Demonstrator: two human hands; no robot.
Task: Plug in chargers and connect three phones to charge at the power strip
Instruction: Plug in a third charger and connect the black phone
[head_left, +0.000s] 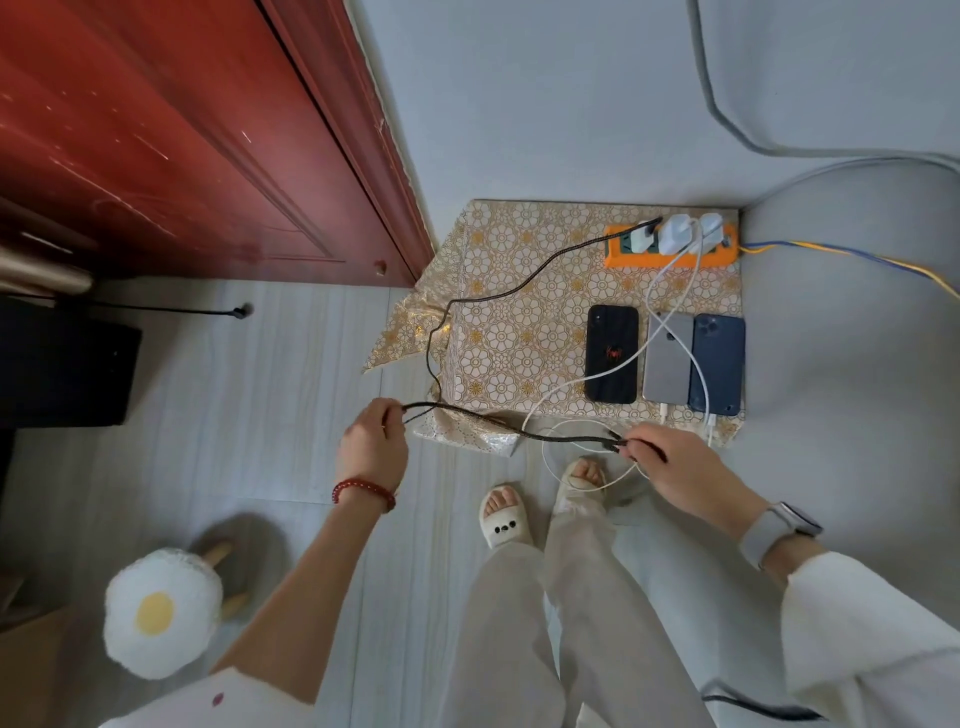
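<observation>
Below table edge | left grip, right grip both pinch black cable

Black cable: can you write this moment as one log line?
left hand: holds black cable | right hand: pinches its plug end | grey phone, blue phone: white cables in | black phone: unplugged

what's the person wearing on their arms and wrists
The left hand has a red beaded bracelet at the wrist, with a cream sleeve pushed far up the arm. The right hand has a watch with a grey band and a cream sleeve ending just behind it.
</observation>
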